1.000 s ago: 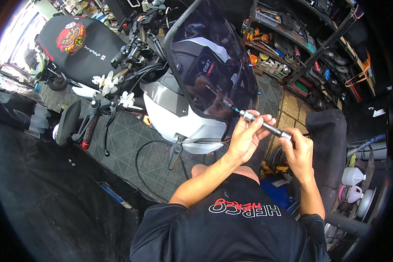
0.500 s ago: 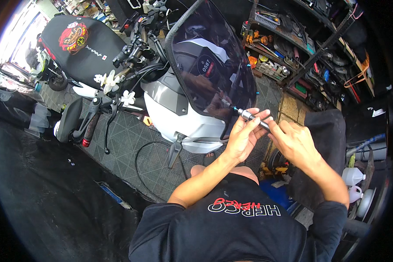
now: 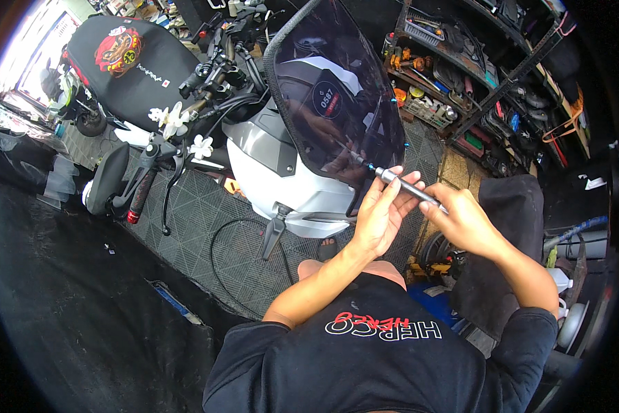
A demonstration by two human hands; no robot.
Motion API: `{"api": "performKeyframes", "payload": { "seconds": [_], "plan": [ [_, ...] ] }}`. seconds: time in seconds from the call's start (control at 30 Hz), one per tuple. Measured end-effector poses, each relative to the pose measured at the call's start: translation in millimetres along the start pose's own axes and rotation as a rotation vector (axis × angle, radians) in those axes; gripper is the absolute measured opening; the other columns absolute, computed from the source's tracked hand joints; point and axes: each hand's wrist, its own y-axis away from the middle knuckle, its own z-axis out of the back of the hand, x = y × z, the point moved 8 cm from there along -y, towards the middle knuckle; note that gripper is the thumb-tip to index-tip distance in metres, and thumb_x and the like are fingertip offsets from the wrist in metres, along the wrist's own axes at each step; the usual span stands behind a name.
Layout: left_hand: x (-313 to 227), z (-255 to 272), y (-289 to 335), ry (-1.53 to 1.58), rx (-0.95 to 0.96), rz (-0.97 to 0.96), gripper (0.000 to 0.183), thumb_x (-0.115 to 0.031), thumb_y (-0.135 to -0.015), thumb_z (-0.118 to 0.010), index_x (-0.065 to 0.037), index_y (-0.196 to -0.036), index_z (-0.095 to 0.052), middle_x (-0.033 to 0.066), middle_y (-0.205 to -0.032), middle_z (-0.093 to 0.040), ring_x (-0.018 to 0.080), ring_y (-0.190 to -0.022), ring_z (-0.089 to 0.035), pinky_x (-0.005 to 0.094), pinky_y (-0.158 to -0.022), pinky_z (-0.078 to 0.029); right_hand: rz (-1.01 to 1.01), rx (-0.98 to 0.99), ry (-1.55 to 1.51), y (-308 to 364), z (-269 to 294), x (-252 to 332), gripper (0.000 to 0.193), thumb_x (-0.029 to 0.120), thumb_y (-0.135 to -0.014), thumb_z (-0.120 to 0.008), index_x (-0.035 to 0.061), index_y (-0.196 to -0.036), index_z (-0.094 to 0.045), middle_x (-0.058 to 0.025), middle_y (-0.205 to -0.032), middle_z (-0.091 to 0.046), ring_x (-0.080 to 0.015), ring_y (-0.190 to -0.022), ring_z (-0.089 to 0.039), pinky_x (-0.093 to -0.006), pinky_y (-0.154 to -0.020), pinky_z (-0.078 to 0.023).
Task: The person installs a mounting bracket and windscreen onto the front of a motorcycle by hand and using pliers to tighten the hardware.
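Note:
Both my hands are on a silver, rod-shaped socket driver [image 3: 411, 188], which slants up to the left. My left hand [image 3: 379, 215] supports its front end between thumb and fingers. Further back, my right hand [image 3: 469, 224] is closed on the rear end, thumb along the shaft, and hides the tool's end. The tip is at a small blue bolt [image 3: 371, 166] near the lower right edge of a dark tinted windscreen [image 3: 344, 131]. That windscreen is on the front of a white and grey scooter [image 3: 271, 168]; whether tip and bolt touch, I cannot tell.
The scooter's handlebar lever [image 3: 174, 189] and mirror [image 3: 108, 182] stick out at left, behind its black seat [image 3: 134, 69]. A metal shelf [image 3: 454, 51] crowded with tools and parts stands at far right. A black hose [image 3: 213, 258] loops over the tiled floor mat [image 3: 185, 213].
My right hand has shifted slightly right and down along the socket driver, baring more of its shaft. My left hand stays near the front end, with the tip still by the bolt.

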Motion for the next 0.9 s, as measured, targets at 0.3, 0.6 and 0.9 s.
{"api": "performKeyframes", "payload": {
  "seconds": [0.3, 0.6, 0.9],
  "plan": [
    [1, 2, 1, -0.062, -0.058, -0.066, 0.026, -0.018, -0.104, -0.047, -0.007, -0.127, -0.051, 0.0159, -0.125, -0.061, 0.0259, -0.116, -0.062, 0.0388, -0.098, -0.052, -0.123, -0.094, -0.257, 11, 3, -8, 0.022, 0.02, -0.096, -0.058, -0.0018, -0.098, -0.062, -0.0134, -0.057, -0.053, -0.0183, -0.048, -0.054, -0.0365, -0.049, -0.041],
    [4, 1, -1, -0.084, -0.11, -0.145, 0.026, -0.019, -0.105, -0.044, -0.004, -0.125, -0.052, 0.0202, -0.12, -0.063, 0.0295, -0.111, -0.065, 0.0409, -0.094, -0.056, 0.015, -0.186, -0.187, 13, 15, 4, 0.016, 0.012, -0.091, -0.063, -0.0023, -0.098, -0.061, -0.0179, -0.057, -0.058, -0.0345, -0.05, -0.062, -0.0397, -0.047, -0.045],
    [67, -2, 12, -0.137, -0.072, -0.023, 0.035, -0.017, -0.105, -0.04, 0.001, -0.135, -0.044, 0.0244, -0.132, -0.055, 0.0342, -0.118, -0.06, 0.0451, -0.1, -0.051, 0.202, -0.265, -0.016, 75, 6, -45, 0.03, 0.005, -0.083, -0.069, -0.0012, -0.11, -0.058, -0.0171, -0.081, -0.066, -0.0322, -0.067, -0.067, -0.0402, -0.058, -0.053]
  ]
}}
